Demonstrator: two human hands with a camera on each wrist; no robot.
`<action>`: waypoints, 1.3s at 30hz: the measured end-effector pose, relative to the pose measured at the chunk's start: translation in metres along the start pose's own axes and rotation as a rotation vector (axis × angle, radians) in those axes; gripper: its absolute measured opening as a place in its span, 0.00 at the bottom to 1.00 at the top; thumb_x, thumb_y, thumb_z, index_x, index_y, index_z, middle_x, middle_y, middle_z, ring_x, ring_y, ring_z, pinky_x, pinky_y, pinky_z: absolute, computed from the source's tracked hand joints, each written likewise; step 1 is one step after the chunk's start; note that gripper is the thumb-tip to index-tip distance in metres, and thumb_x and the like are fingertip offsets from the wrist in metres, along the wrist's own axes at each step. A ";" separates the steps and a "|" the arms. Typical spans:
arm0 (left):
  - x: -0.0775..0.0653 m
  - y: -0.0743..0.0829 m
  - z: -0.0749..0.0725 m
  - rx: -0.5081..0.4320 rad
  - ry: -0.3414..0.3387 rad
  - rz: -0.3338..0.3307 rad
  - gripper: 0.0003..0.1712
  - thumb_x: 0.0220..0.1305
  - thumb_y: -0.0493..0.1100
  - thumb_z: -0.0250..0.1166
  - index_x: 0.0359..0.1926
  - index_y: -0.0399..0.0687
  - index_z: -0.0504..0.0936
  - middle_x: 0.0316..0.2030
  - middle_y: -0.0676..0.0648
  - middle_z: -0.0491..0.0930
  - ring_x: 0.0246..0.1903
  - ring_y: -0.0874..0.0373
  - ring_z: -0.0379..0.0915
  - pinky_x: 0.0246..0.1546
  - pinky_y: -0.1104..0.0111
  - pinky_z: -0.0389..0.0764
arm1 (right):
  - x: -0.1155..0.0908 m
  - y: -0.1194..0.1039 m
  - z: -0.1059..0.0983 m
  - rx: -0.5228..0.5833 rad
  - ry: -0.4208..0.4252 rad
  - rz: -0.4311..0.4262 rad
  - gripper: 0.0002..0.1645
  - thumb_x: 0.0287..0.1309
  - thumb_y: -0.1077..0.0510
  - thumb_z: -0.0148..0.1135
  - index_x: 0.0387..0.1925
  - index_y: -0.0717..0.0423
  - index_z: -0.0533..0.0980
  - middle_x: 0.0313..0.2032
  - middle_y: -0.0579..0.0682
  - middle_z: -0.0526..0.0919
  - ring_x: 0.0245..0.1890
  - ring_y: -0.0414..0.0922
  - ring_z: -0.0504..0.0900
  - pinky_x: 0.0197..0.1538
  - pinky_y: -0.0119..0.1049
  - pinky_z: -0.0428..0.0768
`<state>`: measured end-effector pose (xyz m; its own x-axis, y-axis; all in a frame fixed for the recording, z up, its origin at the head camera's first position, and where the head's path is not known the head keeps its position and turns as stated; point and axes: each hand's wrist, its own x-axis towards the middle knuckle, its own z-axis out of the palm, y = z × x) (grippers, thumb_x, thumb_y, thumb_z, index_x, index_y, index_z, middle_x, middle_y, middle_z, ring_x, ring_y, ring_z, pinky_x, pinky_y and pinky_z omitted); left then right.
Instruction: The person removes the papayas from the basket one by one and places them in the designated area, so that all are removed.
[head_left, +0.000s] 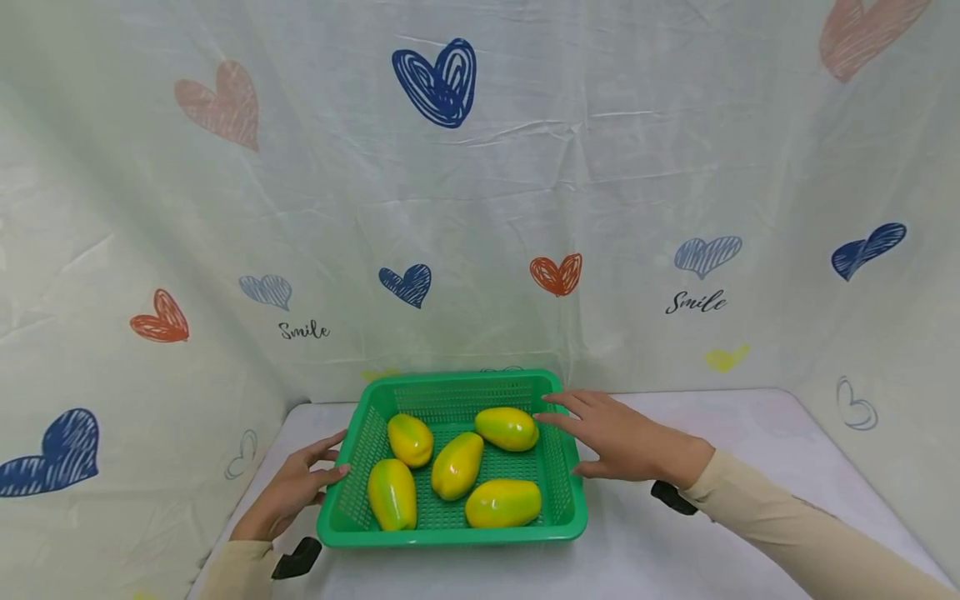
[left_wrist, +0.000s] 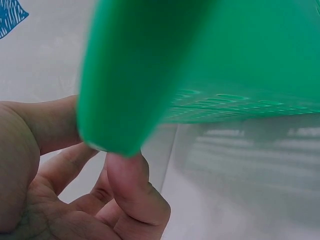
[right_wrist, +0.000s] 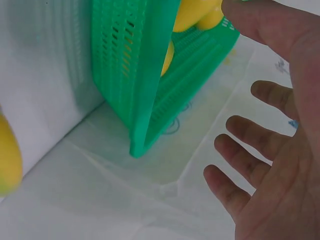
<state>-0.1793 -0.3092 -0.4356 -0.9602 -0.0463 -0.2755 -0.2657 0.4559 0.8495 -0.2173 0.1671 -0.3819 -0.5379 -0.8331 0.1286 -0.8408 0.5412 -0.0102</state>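
Observation:
A green plastic basket (head_left: pixel 450 540) with latticed walls stands on the white-covered table. Several glossy yellow-green fruits, shaped like papayas, lie inside, one of them (head_left: pixel 457 467) in the middle. At the basket's left side, my left hand (head_left: pixel 296 483) grips the rim, thumb and fingers around it; the left wrist view shows the rim (left_wrist: pixel 120 110) between them. My right hand (head_left: pixel 611 433) reaches over the right rim, fingers spread and holding nothing. In the right wrist view its fingers (right_wrist: pixel 245 162) are apart from the basket wall (right_wrist: pixel 117 65).
Outside the basket, a yellow rounded thing (right_wrist: pixel 7 155) with a greenish end shows at the right wrist view's left edge. A white cloth (head_left: pixel 480 192) printed with hearts hangs behind the table (head_left: pixel 697 404) and along both sides.

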 end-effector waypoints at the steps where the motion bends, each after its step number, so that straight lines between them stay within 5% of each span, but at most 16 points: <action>1: 0.000 0.000 0.000 0.002 0.001 -0.001 0.41 0.76 0.37 0.64 0.82 0.36 0.56 0.63 0.28 0.68 0.39 0.53 0.78 0.39 0.62 0.84 | 0.002 -0.002 0.000 -0.012 -0.009 -0.011 0.48 0.56 0.47 0.82 0.74 0.53 0.70 0.73 0.59 0.70 0.70 0.59 0.73 0.69 0.58 0.74; 17: -0.001 -0.004 -0.003 -0.003 0.003 -0.021 0.41 0.76 0.37 0.65 0.82 0.36 0.56 0.62 0.28 0.69 0.39 0.52 0.78 0.39 0.62 0.83 | 0.035 -0.029 0.015 -0.130 -0.159 -0.134 0.46 0.60 0.44 0.79 0.76 0.46 0.69 0.73 0.53 0.71 0.70 0.52 0.74 0.70 0.48 0.75; 39: 0.001 -0.003 0.001 -0.020 0.014 -0.001 0.41 0.75 0.36 0.65 0.82 0.36 0.57 0.60 0.30 0.71 0.36 0.53 0.80 0.35 0.64 0.84 | 0.053 -0.054 0.027 -0.262 -0.272 -0.276 0.47 0.58 0.44 0.81 0.75 0.32 0.69 0.73 0.42 0.71 0.63 0.40 0.76 0.65 0.33 0.77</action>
<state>-0.1795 -0.3098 -0.4383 -0.9610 -0.0590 -0.2702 -0.2682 0.4376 0.8583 -0.2020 0.0912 -0.4010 -0.3225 -0.9305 -0.1735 -0.9296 0.2767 0.2435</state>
